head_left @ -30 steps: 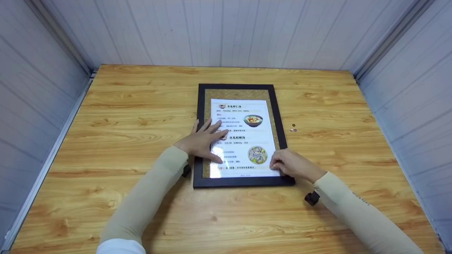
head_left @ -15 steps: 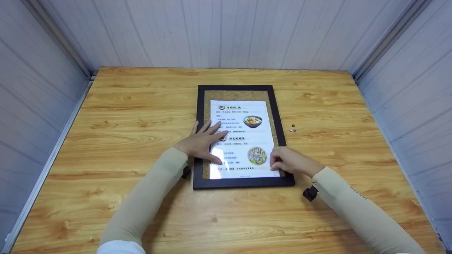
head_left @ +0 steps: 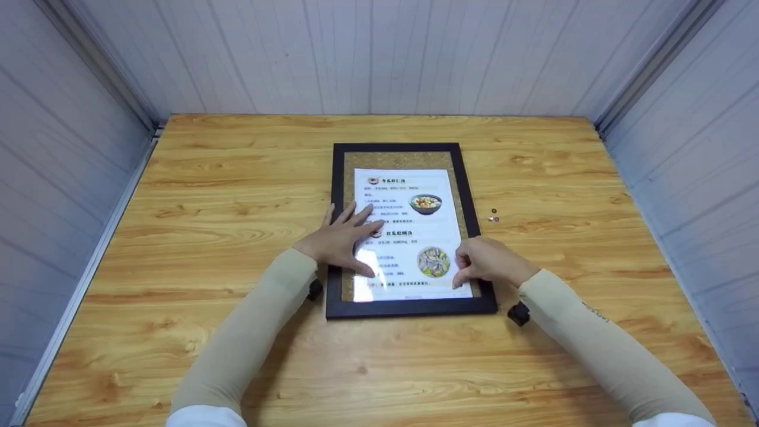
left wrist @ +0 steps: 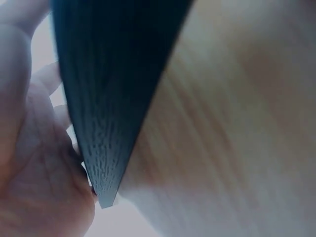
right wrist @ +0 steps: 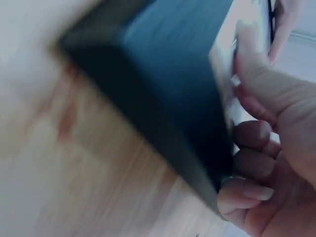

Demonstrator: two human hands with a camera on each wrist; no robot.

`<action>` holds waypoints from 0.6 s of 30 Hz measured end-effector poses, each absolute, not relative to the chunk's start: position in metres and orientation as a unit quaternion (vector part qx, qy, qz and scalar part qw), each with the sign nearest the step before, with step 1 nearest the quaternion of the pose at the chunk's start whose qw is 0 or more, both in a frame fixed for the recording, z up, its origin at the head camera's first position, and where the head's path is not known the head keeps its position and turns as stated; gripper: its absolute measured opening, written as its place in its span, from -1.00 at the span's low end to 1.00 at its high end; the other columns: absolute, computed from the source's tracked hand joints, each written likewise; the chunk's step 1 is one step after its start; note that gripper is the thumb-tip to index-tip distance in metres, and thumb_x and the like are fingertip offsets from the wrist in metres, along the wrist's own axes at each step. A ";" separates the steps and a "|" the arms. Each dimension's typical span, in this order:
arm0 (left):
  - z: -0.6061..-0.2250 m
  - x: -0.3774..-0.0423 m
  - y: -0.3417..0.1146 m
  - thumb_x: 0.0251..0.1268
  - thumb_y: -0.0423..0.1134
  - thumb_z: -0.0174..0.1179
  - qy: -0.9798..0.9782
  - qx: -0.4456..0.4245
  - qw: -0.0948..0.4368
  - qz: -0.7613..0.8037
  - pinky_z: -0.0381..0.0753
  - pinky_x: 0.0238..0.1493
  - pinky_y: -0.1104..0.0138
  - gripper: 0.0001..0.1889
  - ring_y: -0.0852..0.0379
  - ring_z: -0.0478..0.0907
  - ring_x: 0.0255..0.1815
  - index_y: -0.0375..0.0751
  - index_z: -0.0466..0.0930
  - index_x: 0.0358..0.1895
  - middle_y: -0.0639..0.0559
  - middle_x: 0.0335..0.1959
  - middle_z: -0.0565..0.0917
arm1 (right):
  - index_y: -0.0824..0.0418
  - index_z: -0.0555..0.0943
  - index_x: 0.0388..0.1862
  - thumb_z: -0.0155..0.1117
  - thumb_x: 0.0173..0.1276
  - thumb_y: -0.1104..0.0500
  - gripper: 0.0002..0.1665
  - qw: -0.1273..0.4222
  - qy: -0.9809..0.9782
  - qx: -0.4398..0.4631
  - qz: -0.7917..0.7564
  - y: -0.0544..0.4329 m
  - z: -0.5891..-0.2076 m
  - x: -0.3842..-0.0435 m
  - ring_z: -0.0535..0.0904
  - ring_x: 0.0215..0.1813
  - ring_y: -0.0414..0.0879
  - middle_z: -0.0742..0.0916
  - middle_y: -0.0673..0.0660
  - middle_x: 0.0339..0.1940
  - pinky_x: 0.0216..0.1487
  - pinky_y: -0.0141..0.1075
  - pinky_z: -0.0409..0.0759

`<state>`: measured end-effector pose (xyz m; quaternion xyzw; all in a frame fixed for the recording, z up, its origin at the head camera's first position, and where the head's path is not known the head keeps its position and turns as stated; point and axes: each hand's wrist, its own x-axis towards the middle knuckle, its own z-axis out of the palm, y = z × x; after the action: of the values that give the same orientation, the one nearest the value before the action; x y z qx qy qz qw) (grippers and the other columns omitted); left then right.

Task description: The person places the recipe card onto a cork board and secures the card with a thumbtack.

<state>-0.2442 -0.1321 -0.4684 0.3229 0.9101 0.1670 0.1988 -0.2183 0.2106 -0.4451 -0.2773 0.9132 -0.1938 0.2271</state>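
Note:
A white printed sheet [head_left: 409, 249] with two food pictures lies on a cork board [head_left: 397, 159] in a black frame [head_left: 409, 307]. My left hand [head_left: 344, 237] rests spread across the sheet's left edge, thumb toward its lower part. In the left wrist view, the palm [left wrist: 42, 163] hangs just beside the frame's side. At the sheet's lower right edge, my right hand [head_left: 492, 261] presses with the thumb, its other fingers curled over the frame's right side. The right wrist view shows the thumb [right wrist: 254, 69] stretched along the sheet; whether anything lies under its tip is hidden.
Several small round pieces [head_left: 494, 211] lie on the wooden table [head_left: 551, 178] to the right of the frame. White panel walls [head_left: 367, 59] enclose the table at the back and both sides. A dark camera [head_left: 519, 314] hangs beneath the right wrist.
My right hand has tipped slightly, its wrist shifting up and left; the thumb now stands farther from the curled index finger. The left hand and sheet stay in place.

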 end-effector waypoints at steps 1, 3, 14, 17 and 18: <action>-0.468 -0.244 -0.132 -0.10 0.53 0.27 0.910 0.322 0.199 0.167 -0.65 0.38 -0.19 0.20 -0.20 -0.53 0.57 0.13 -0.06 0.62 -0.06 0.63 -0.28 | 0.06 0.47 -0.69 0.57 -0.01 -0.15 -0.51 0.223 0.916 -0.279 -0.183 0.211 -0.446 -0.219 0.38 -0.54 -0.23 0.51 -0.12 -0.65 -0.50 -0.33 0.36; -0.468 -0.245 -0.133 -0.11 0.54 0.26 0.911 0.321 0.200 0.165 -0.65 0.38 -0.20 0.21 -0.20 -0.53 0.57 0.14 -0.06 0.62 -0.06 0.62 -0.28 | 0.05 0.45 -0.70 0.55 -0.02 -0.20 -0.48 0.221 0.916 -0.287 -0.172 0.211 -0.447 -0.221 0.39 -0.52 -0.22 0.51 -0.12 -0.62 -0.47 -0.32 0.37; -0.466 -0.248 -0.130 -0.16 0.52 0.32 0.910 0.314 0.201 0.180 -0.64 0.39 -0.19 0.22 -0.21 -0.53 0.57 0.13 0.00 0.61 -0.06 0.63 -0.24 | 0.10 0.49 -0.68 0.60 -0.03 -0.12 -0.51 0.260 0.919 -0.250 -0.161 0.206 -0.437 -0.221 0.40 -0.56 -0.20 0.53 -0.08 -0.66 -0.48 -0.32 0.39; -0.466 -0.246 -0.130 -0.17 0.50 0.34 0.911 0.309 0.204 0.181 -0.65 0.39 -0.18 0.22 -0.22 -0.54 0.56 0.12 0.01 0.61 -0.07 0.63 -0.22 | 0.10 0.49 -0.67 0.60 -0.03 -0.14 -0.50 0.258 0.920 -0.256 -0.146 0.204 -0.437 -0.221 0.39 -0.56 -0.20 0.52 -0.08 -0.67 -0.49 -0.31 0.38; -0.467 -0.246 -0.130 -0.17 0.49 0.35 0.911 0.308 0.205 0.181 -0.65 0.39 -0.18 0.22 -0.23 -0.55 0.56 0.12 0.01 0.61 -0.07 0.63 -0.22 | 0.09 0.48 -0.67 0.60 -0.04 -0.16 -0.49 0.249 0.920 -0.265 -0.143 0.204 -0.438 -0.220 0.38 -0.55 -0.20 0.51 -0.09 -0.67 -0.48 -0.32 0.37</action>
<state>-0.2460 -0.1303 -0.4670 0.3084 0.9110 0.1811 0.2051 -0.2204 0.2045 -0.4383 -0.2655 0.9203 -0.1434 0.2491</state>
